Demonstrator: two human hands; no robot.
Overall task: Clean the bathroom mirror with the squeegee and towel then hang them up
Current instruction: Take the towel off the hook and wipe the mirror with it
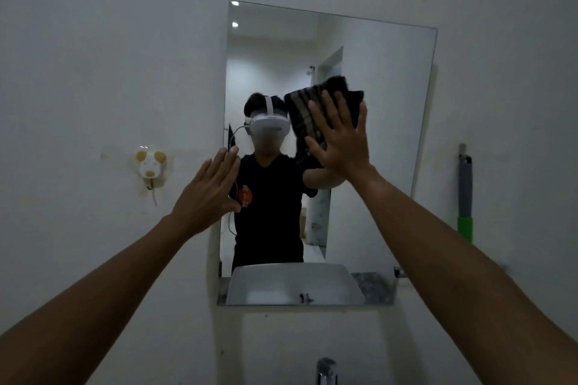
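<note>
A frameless mirror [384,141] hangs on the white wall ahead. My right hand [339,137] presses a dark folded towel [312,109] flat against the glass near its middle, fingers straight and spread. At the mirror's left edge my left hand [212,184] rests flat with straight fingers, holding nothing. The squeegee [465,194], grey with a green handle, hangs on the wall to the right of the mirror. A person's reflection shows in the glass.
A dog-shaped wall hook [150,166] sits on the wall left of the mirror. A chrome tap [326,370] rises at the bottom edge. The basin appears only as a reflection low in the mirror.
</note>
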